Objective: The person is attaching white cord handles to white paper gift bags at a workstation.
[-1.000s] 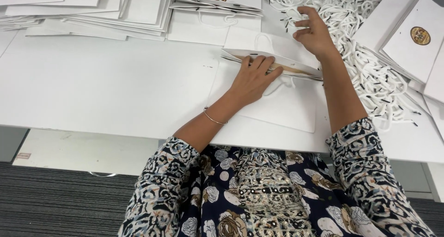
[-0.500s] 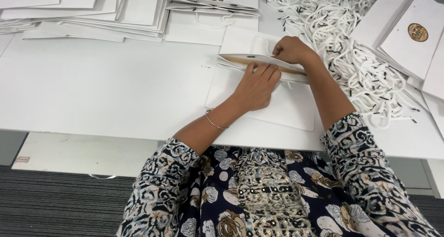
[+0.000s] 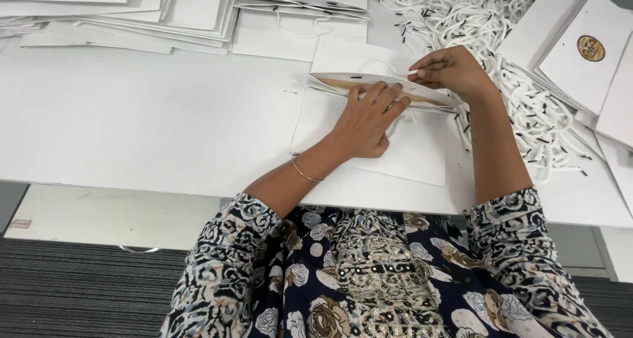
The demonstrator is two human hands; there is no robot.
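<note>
A flat white paper bag (image 3: 395, 147) lay on the white table (image 3: 132, 127), straight ahead of the person at twelve o'clock, its mouth turned away from them and parted a little so the brown inside showed. The left hand (image 3: 366, 120) rested flat on the bag, fingers (image 3: 376, 95) spread and reaching onto the upper lip, pressing rather than gripping. The right hand (image 3: 452, 71), at one o'clock, was pinched closed at the fingertips on the far edge of the mouth; whether a cord was between them could not be told.

A heap of white cords (image 3: 501, 61) with black tips sprawled at one to two o'clock, just behind the right hand. Finished bags (image 3: 300, 2) sat at twelve o'clock further back, flat white sheets (image 3: 119, 15) at ten to eleven, and more bags (image 3: 580, 55) at two.

The bag looked light and stiff along its folded rim but easily creased across the panel, and likely to slide on the smooth table unless pinned. The reinforced top edge beside the punched holes seemed the soundest place to hold it.
</note>
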